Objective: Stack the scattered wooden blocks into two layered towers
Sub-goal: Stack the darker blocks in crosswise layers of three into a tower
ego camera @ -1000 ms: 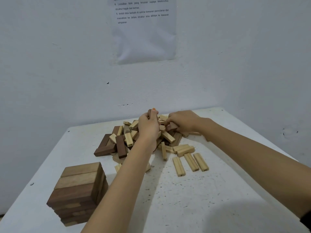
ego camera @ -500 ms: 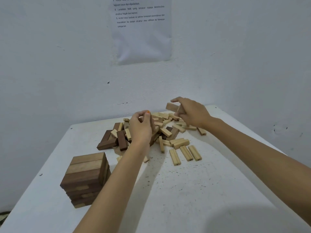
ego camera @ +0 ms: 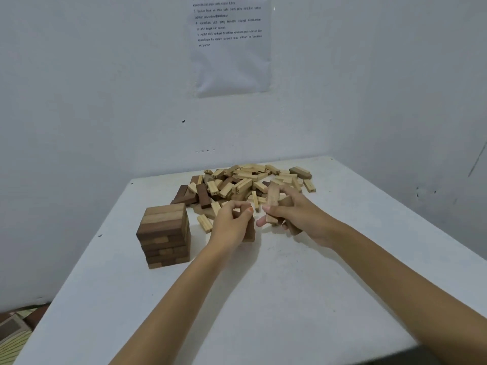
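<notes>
A layered tower (ego camera: pixel 164 234) of dark and light wooden blocks stands at the left of the white table (ego camera: pixel 290 299). Behind it, toward the wall, lies a loose pile of blocks (ego camera: pixel 247 181), pale ones mostly and a few dark ones at its left. My left hand (ego camera: pixel 232 227) grips dark brown blocks (ego camera: pixel 249 233), held upright just in front of the pile. Close beside it, my right hand (ego camera: pixel 297 214) holds a light brown block (ego camera: pixel 272 198) standing on end, with more wood partly hidden under its fingers.
White walls close the table in at the back and on the right, with a printed sheet (ego camera: pixel 232 43) taped above. The table's left edge drops off to a floor with a mat (ego camera: pixel 13 335).
Both hands have come back from the pile toward me, each carrying blocks, and now sit close together in front of it. The view has tilted, so the tower appears higher in the picture.
</notes>
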Available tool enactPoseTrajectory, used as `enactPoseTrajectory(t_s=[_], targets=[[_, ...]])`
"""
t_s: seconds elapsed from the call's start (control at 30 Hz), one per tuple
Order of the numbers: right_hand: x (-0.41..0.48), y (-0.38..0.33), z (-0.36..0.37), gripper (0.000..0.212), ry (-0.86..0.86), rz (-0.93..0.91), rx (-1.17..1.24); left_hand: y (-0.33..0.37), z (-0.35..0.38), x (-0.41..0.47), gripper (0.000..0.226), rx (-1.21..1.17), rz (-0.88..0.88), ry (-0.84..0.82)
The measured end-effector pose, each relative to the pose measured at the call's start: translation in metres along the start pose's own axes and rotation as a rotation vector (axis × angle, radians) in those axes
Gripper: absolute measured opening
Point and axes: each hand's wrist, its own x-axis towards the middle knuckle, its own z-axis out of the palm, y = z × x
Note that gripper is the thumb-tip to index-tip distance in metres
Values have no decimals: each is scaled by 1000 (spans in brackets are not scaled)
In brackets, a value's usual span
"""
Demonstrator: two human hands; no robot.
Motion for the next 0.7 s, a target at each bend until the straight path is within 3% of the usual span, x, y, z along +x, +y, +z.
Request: enactPoseTrajectory(t_s=[0.13,0.23,0.33,0.47,0.6,0.7], targets=[[-12,15,12,41,25,23,78,-14,-9,-10,9,42,46,20],[-17,19,18,33,13,3,79,-20,-13,-15,14,77,57,13],[-19,21,23,26,44,-28,0,-23,-15,-18,18,80,29,-22],[-16,23,24,34,142,-43,-162,-23,-16,-18,19,68,24,-47],[-19,24,26,24,122,-42,-108,-24,-16,-19,21,110,88,-47],[-21,23,30,22,142,-74,-211,-25,-16,-21,23,189,121,1]])
